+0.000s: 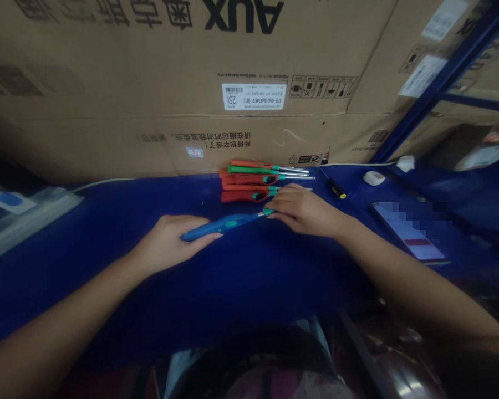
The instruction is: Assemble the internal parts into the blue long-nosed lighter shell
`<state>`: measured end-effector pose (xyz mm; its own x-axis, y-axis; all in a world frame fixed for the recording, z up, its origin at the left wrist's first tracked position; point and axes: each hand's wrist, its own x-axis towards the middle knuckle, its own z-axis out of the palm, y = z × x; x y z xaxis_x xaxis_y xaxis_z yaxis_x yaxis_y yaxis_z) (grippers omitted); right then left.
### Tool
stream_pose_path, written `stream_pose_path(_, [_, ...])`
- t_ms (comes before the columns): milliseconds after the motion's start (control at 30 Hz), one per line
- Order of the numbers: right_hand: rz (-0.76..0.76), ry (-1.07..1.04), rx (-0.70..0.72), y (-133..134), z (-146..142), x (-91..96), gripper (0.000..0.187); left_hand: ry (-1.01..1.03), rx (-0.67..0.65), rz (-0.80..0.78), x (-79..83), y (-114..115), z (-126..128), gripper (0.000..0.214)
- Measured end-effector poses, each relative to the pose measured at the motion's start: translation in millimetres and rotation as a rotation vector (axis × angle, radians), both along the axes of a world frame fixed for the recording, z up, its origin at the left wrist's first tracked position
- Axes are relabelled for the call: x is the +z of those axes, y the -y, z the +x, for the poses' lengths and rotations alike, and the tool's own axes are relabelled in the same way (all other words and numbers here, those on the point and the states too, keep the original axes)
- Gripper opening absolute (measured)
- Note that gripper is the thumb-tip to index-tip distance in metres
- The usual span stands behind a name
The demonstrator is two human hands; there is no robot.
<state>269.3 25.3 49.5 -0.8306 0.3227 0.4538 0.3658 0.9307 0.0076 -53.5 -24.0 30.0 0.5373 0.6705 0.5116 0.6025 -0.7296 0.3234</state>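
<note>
My left hand is closed around the rear end of a blue long-nosed lighter with a green trigger. The lighter slants up to the right above the blue table. At its front a short bit of metal shows, then a small green collar, pinched in the fingers of my right hand. Anything beyond the collar is hidden by that hand. Just behind lies a pile of red lighters, several of them, with a green lighter on the pile. Their metal nozzles point right.
A large cardboard box stands along the back edge of the blue table. To the right are a black-and-yellow screwdriver, a white roll and a phone. A clear plastic bag lies at left.
</note>
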Motion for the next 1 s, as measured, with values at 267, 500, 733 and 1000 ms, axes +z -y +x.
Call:
stream_pose_path(267, [-0.150, -0.024, 0.019, 16.8, -19.7, -19.9, 0.023, 0.010, -0.039, -0.133, -9.3, 8.0, 10.4, 0.021])
stream_pose_path(500, [0.020, -0.051, 0.028, 23.2, -20.4, -13.1, 0.025, 0.205, 0.029, -0.489, -4.9, 15.0, 21.0, 0.040])
stream_pose_path(733, [0.033, 0.001, 0.039, 28.2, -20.1, -10.2, 0.026, 0.175, -0.011, -0.427, -3.9, 20.4, 22.3, 0.036])
stream_pose_path(1000, [-0.193, 0.012, 0.097, 29.9, -23.9, -24.0, 0.022, -0.001, -0.080, -0.221, -7.9, 21.7, 19.4, 0.025])
